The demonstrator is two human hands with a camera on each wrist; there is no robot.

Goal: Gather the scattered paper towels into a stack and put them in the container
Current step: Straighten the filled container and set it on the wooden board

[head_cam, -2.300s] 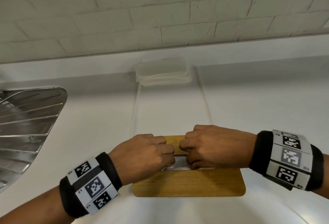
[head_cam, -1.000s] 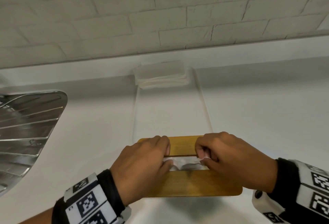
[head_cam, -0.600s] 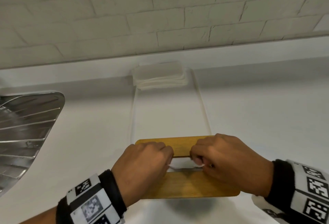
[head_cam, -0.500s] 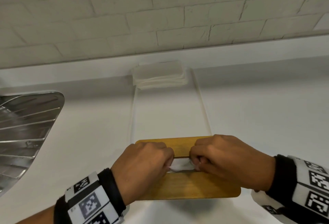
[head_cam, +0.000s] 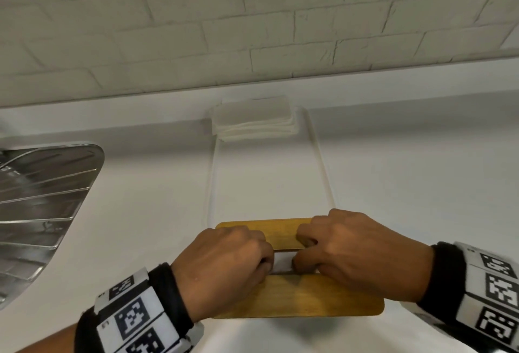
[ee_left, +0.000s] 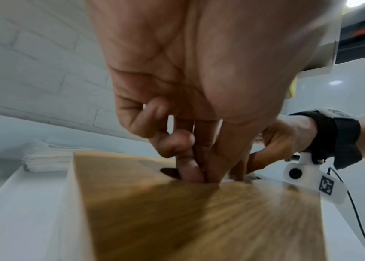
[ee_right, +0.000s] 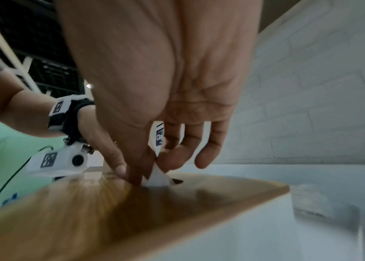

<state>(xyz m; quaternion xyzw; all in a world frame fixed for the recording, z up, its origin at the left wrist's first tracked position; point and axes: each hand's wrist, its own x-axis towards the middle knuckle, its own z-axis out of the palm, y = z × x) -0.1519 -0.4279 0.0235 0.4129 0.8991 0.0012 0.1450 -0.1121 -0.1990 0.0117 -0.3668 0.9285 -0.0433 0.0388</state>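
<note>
while left hand point(head_cam: 224, 264) and right hand point(head_cam: 346, 251) pinch it, paper towel point(head_cam: 282, 262) sits between them in lid slot point(ee_right: 176, 181).

head view downward, wrist views close, all sharing wooden lid point(head_cam: 297, 296)

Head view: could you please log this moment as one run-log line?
left hand: pinching towel at lid slot | right hand: pinching towel | stack: far end of container

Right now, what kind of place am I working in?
Most likely a kitchen counter: a ribbed steel drainboard is set into the white countertop, and a white brick wall rises behind it like a backsplash.
</note>
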